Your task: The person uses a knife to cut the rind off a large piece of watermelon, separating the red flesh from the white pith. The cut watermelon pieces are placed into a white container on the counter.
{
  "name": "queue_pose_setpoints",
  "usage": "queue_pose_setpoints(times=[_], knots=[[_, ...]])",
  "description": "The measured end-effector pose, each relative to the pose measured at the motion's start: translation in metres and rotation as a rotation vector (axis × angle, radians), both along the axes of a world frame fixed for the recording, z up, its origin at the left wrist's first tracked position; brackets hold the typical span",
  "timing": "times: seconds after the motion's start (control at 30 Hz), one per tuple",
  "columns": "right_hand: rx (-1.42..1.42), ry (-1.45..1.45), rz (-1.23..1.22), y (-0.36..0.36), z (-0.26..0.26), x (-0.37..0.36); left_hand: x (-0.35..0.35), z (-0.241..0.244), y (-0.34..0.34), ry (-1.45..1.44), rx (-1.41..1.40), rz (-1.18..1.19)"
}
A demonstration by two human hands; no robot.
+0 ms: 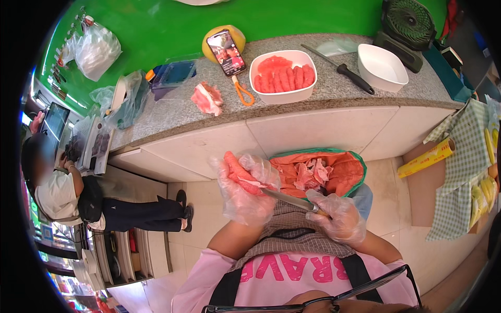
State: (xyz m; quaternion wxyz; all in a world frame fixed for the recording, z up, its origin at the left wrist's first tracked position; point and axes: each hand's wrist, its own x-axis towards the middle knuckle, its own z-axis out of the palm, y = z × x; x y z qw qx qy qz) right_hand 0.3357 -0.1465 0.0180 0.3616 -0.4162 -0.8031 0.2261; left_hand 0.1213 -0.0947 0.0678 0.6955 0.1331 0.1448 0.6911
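Both my hands wear clear plastic gloves. My left hand (248,191) holds a piece of peeled red pomelo flesh (240,172) with some white membrane on it. My right hand (336,217) grips the handle of a knife (289,199), whose blade tip touches the flesh. Below the counter, an orange-lined bag (344,168) with a green rim holds peel and membrane scraps (311,174). On the counter, a white container (282,98) holds several peeled red segments (283,78). A chunk of pomelo with pith (207,98) lies to its left.
A phone (226,53) leans on a yellow pomelo (238,35). Right of the filled container are a black-handled sharpening steel (348,74), an empty white container (381,68) and a fan (409,23). Another person (58,187) stands at the left. A yellow roll (426,158) rests at the right.
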Motion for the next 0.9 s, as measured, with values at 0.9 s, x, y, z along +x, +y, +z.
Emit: queue_pose_setpoints(times=[0.9], knots=[[-0.003, 0.049, 0.065, 0.01, 0.002, -0.008, -0.001, 0.003, -0.001, 0.014, -0.018, 0.037]])
